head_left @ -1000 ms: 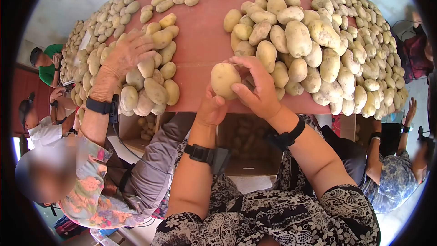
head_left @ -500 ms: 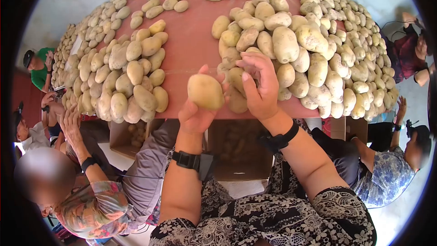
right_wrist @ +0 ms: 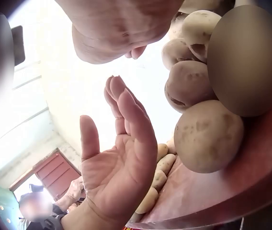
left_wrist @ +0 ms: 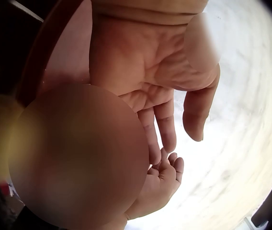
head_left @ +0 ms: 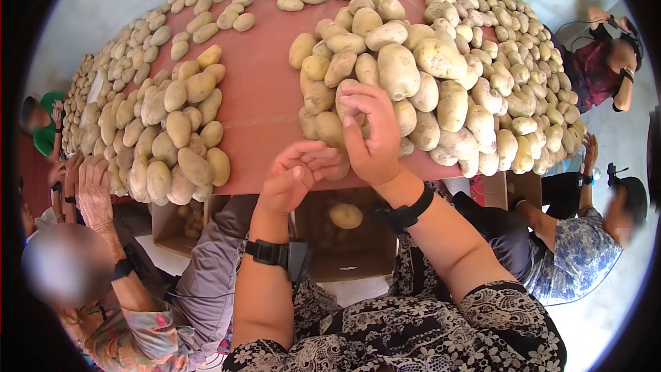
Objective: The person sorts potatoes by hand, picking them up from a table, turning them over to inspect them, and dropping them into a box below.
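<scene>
- single potato [head_left: 345, 216]: located at the mouth of the cardboard box [head_left: 344, 270], below the table edge; whether airborne or resting, i cannot tell from where i stand.
- left hand [head_left: 296, 176]: above the box, palm turned toward the right hand [head_left: 374, 139], fingers relaxed and slightly bent.
- right hand: beside the left, fingers loosely curved, thumb set apart.
- right potato heap [head_left: 398, 72]: behind the right hand (the larger near heap).
- left potato heap [head_left: 165, 127]: across the red tabletop [head_left: 258, 96].
</scene>
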Demonstrator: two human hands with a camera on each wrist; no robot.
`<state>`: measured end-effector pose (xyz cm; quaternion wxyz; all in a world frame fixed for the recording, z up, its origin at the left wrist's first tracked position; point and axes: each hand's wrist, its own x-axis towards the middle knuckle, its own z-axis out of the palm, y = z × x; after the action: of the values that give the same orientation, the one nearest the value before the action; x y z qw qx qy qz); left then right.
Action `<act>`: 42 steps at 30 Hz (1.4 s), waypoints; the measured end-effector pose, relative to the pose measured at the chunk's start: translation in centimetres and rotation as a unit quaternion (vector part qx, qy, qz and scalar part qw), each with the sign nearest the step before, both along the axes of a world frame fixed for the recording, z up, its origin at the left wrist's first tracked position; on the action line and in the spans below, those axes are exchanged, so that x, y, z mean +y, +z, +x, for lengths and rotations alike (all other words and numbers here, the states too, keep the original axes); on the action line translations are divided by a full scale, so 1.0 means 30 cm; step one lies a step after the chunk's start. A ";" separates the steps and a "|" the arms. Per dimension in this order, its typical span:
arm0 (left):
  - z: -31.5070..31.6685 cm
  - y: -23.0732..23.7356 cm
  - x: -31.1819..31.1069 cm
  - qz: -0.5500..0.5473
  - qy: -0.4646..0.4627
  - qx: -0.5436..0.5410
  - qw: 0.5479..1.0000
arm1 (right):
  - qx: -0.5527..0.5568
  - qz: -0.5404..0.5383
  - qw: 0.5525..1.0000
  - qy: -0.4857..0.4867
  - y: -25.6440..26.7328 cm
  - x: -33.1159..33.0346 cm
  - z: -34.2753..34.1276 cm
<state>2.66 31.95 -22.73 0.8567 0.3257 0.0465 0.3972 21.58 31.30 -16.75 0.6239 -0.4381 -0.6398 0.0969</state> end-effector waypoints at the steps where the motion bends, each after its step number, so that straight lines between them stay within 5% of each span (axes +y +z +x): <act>1: 0.000 -0.004 0.002 -0.004 0.031 0.011 0.999 | -0.020 0.012 1.000 -0.011 0.002 -0.001 0.007; 8: 0.024 -0.026 0.015 0.026 0.180 0.098 0.979 | -0.156 0.087 0.959 -0.222 0.044 0.015 0.097; 20: 0.045 -0.020 0.008 0.032 0.170 0.130 0.976 | -0.275 -0.129 0.906 -0.295 0.047 0.033 0.158; 26: 0.042 -0.011 0.012 0.030 0.167 0.134 0.976 | -0.146 0.004 0.955 -0.257 0.040 0.059 0.176; 33: 0.022 0.009 0.006 0.019 0.118 0.119 0.986 | 0.083 -0.098 0.991 -0.032 0.054 0.003 0.063; 38: 0.017 0.002 0.011 -0.032 0.069 0.022 0.997 | 0.042 -0.179 0.979 0.085 0.066 -0.033 -0.014; 42: 0.018 0.042 -0.002 -0.067 0.037 0.022 0.997 | -0.042 -0.144 0.981 0.126 0.031 -0.033 -0.033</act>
<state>3.20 31.90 -21.47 0.8598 0.2747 0.1037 0.4178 20.58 30.31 -15.82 0.5095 -0.4432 -0.6949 0.2471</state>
